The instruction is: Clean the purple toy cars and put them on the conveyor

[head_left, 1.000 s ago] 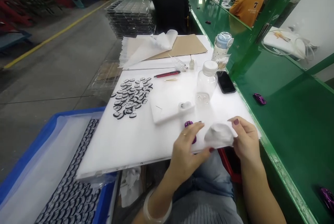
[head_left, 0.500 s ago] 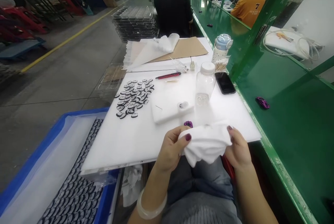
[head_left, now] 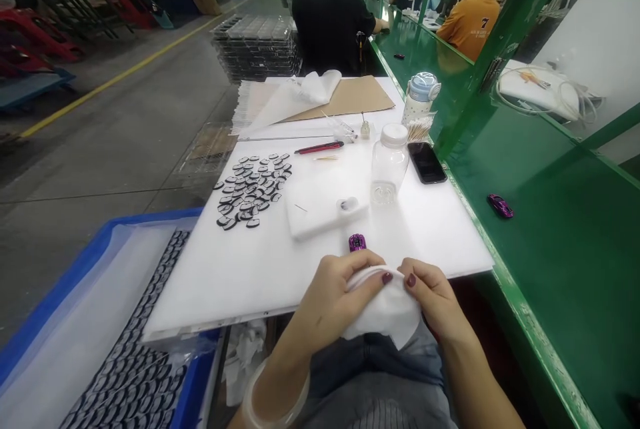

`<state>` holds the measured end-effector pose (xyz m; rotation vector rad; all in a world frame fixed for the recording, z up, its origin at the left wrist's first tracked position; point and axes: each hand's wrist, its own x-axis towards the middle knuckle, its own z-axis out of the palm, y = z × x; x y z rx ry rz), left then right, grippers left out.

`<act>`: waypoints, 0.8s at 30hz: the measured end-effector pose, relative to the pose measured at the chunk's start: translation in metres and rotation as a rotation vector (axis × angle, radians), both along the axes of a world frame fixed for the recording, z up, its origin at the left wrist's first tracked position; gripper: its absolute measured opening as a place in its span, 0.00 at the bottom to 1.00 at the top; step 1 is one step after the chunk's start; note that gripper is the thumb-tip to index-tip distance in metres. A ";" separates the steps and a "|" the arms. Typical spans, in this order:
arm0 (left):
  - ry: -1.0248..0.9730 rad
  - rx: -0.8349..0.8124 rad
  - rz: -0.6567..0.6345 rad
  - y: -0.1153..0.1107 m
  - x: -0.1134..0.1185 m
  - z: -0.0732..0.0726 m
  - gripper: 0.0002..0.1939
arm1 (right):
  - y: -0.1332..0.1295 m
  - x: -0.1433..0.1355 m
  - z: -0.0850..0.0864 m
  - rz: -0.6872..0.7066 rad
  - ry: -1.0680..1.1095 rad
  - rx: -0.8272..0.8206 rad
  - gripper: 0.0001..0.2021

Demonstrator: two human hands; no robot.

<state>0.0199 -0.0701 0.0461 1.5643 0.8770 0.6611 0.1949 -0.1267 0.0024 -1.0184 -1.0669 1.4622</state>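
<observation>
- At your far left, the blue tray (head_left: 125,217) sits lower than the counter (head_left: 240,275), holding a white sheet (head_left: 95,309) and rows of dark pieces (head_left: 130,355).
- On the left of your counter lies a loose pile (head_left: 253,189) of small pieces, pale on top with dark edges.
- Past the counter's far left side stands a stack of clear trays (head_left: 257,49); right of it sits a person in black (head_left: 330,25).
- The red and black pen (head_left: 319,147) lies behind your foam block (head_left: 320,205), with a few toothpicks (head_left: 327,158) just in front of the pen.
- Your left hand (head_left: 330,295), with a pale bracelet on its wrist, has its fingers closed on the cloth, thumb on top.
- The purple car (head_left: 357,242) rests on the counter, just beyond your left hand and near the foam block.
- The white cloth (head_left: 387,315) is bunched between your two hands over your lap, its lower part hanging down.
- The clear bottle (head_left: 389,165) stands capped on the counter, beyond your hands.
- Further back are the flask (head_left: 420,95) with its blue lid, the swabs (head_left: 420,127) in front of it, then the phone (head_left: 427,163), lying flat.
- Your right hand (head_left: 440,302) pinches the cloth's upper edge between its fingers.
- At your far right, a second purple car (head_left: 500,206) lies on the green surface (head_left: 560,229).
</observation>
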 end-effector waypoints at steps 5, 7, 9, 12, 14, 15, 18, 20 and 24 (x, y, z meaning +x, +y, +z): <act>-0.082 -0.063 0.018 0.002 -0.005 -0.008 0.13 | -0.002 0.001 -0.003 -0.056 -0.049 0.029 0.14; -0.058 -0.047 0.065 0.003 -0.007 -0.012 0.12 | 0.002 0.007 -0.004 -0.213 0.040 0.007 0.13; -0.038 -0.026 0.185 0.004 -0.013 -0.017 0.12 | 0.010 0.020 0.001 -0.550 0.056 0.059 0.11; -0.030 -0.031 0.395 0.003 -0.034 -0.025 0.14 | 0.034 0.039 0.025 -1.089 -0.188 0.406 0.09; -0.013 -0.035 0.490 -0.001 -0.053 -0.030 0.16 | 0.060 0.045 0.049 -1.144 -0.463 0.668 0.11; 0.004 -0.037 0.535 -0.005 -0.065 -0.033 0.17 | 0.075 0.045 0.061 -1.087 -0.611 0.778 0.12; 0.067 -0.055 0.714 -0.023 -0.103 -0.044 0.19 | 0.125 0.042 0.087 -0.877 -1.020 1.046 0.14; 0.093 -0.079 0.897 -0.041 -0.131 -0.054 0.20 | 0.154 0.041 0.093 -0.730 -1.194 1.131 0.14; 0.118 -0.087 1.320 -0.079 -0.189 -0.073 0.17 | 0.173 0.049 0.081 -0.560 -1.264 1.027 0.16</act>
